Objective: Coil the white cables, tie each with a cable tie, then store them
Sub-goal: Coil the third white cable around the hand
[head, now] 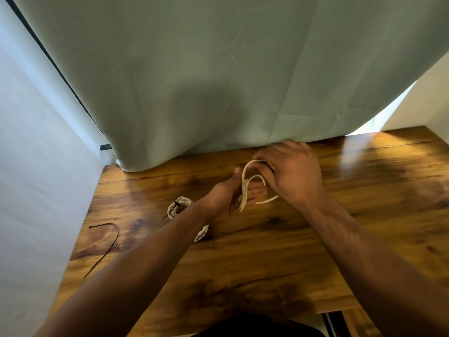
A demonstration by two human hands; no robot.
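No text, label, brand, number or sign could be read anywhere, neither on the thin white cable (243,188) nor on the glossy brown wooden table (267,254).
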